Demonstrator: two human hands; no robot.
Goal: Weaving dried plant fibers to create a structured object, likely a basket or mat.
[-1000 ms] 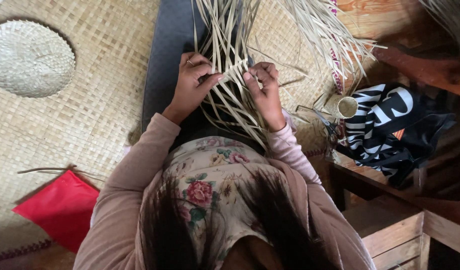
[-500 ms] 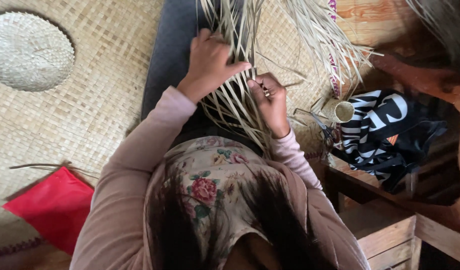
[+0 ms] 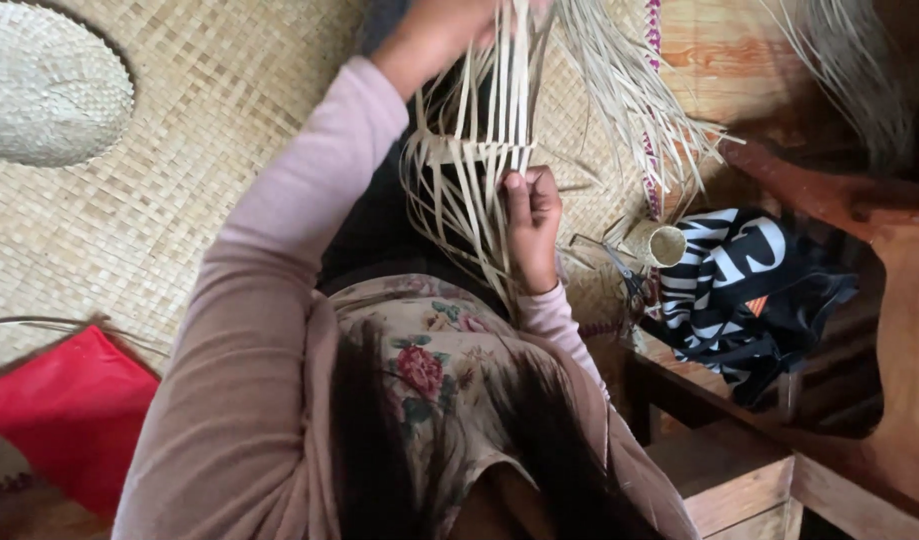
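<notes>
Woven straw floor mat [image 3: 179, 170], round woven disc [image 3: 49, 85] at ten o'clock, red cloth [image 3: 64, 415] at eight o'clock, small woven cylinder [image 3: 654, 243] at three o'clock, black-and-white striped bag [image 3: 739, 285] just beside it on the wooden floor [image 3: 719, 50]

Two hands: left hand [image 3: 449, 30] raised at the top edge, right hand [image 3: 532, 215] lower. Many pale palm strips [image 3: 479, 150], too many to count. One round woven disc [image 3: 44, 85]. One red cloth [image 3: 69, 415]. One small woven cup [image 3: 655, 243]. One black-and-white striped bag [image 3: 744, 285]. One woven floor mat [image 3: 179, 180]. One pair of scissors [image 3: 619, 265]
</notes>
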